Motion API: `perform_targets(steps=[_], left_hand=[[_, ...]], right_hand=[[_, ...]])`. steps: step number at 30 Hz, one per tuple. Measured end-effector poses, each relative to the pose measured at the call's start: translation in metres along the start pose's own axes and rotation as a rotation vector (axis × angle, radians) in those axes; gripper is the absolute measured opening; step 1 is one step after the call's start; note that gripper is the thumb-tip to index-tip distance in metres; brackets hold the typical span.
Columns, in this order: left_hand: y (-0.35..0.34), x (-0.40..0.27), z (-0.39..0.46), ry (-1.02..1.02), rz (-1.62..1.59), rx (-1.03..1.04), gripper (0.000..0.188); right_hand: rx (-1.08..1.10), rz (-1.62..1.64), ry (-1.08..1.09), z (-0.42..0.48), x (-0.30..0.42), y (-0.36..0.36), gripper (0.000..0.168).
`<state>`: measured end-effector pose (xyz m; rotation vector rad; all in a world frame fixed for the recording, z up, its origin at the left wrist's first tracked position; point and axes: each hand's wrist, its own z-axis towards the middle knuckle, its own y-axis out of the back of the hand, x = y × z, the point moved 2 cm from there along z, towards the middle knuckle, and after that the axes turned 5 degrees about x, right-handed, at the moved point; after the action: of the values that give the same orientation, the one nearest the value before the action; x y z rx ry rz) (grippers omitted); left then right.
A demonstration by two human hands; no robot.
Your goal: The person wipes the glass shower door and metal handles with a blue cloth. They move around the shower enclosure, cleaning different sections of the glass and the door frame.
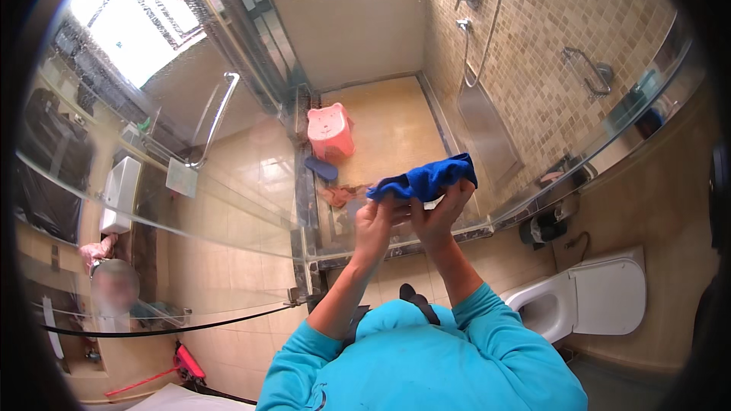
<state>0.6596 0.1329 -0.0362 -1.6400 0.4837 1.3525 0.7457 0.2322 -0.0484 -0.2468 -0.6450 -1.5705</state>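
Observation:
A bunched blue cloth [425, 180] is held up between my two hands, in front of the shower area. My left hand [374, 222] grips its left end from below, with the fingertips partly hidden by the folds. The right end is pinched by my right hand [442, 214], whose thumb points up against the fabric. Beyond the cloth, a pink plastic stool [331, 130] stands on the shower floor [388, 125]. Beside it lies a dark blue slipper [321, 168], and a crumpled reddish cloth [338, 196] rests on the floor nearer to me.
Wet glass panels [245, 205] curve along the left; another panel edge [622, 134] runs along the right. A dark stone curb [400, 248] crosses below my hands. A toilet [608, 297] with its lid raised stands at right. A pink-red broom [188, 362] lies lower left.

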Motion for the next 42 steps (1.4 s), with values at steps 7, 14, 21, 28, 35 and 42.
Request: perform_targets(steps=[7, 14, 21, 28, 35, 42], left_hand=[[0.023, 0.129, 0.013, 0.527, -0.156, -0.006, 0.037], [0.021, 0.164, 0.017, 0.661, -0.006, 0.003, 0.031], [-0.041, 0.075, 0.022, 0.393, -0.14, 0.291, 0.039], [-0.033, 0.028, 0.011, 0.18, -0.135, 0.341, 0.042], [0.024, -0.034, -0.018, -0.144, -0.007, 0.02, 0.026], [0.047, -0.054, -0.027, -0.253, 0.037, -0.209, 0.018]], right_hand=[[-0.037, 0.203, -0.579, -0.085, -0.064, 0.003, 0.073], [-0.072, 0.176, -0.918, -0.109, -0.103, 0.015, 0.071], [-0.161, 0.056, -0.503, -0.033, -0.074, 0.045, 0.06], [-0.175, -0.257, 0.031, 0.029, -0.052, 0.038, 0.061], [-0.13, -0.302, 0.332, 0.04, -0.014, 0.0, 0.067], [-0.014, -0.239, 0.435, 0.036, 0.023, -0.03, 0.064]])
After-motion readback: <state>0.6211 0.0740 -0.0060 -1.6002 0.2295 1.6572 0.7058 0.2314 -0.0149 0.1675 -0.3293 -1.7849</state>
